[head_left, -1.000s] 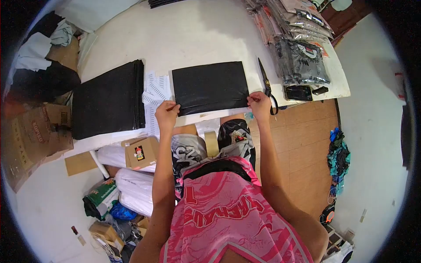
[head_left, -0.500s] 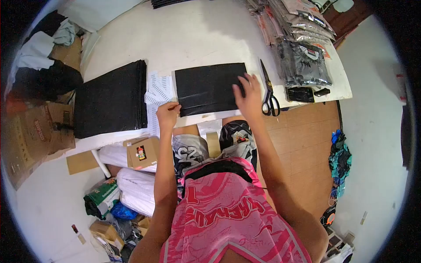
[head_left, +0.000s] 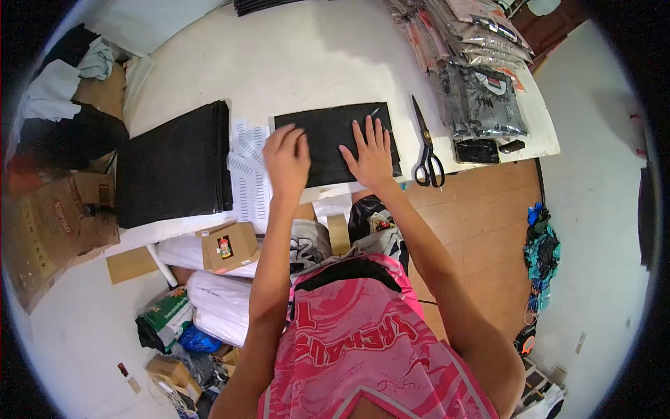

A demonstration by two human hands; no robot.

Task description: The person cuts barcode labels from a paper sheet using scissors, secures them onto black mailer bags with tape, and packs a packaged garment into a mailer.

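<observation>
A folded black sheet (head_left: 328, 143) lies on the white table in front of me. My right hand (head_left: 372, 157) rests flat on its right half with the fingers spread. Over its left edge is my left hand (head_left: 287, 157), slightly blurred, the fingers bent and apart from the thumb, with nothing seen in it. Printed white label strips (head_left: 249, 174) lie just left of that hand. Farther left is a stack of larger black sheets (head_left: 174, 164). Black-handled scissors (head_left: 426, 146) lie to the right of the black sheet.
Packed plastic bags (head_left: 485, 98) are piled at the table's right, with a black phone (head_left: 477, 150) at their near side. Cardboard boxes (head_left: 63, 216) stand at the left. Below the table edge are a small box (head_left: 241, 258) and white wrapped rolls (head_left: 218, 304).
My right hand has moved from the sheet's right corner onto its surface and flattened. My left hand has let go of the lower left corner and moved up over the left edge.
</observation>
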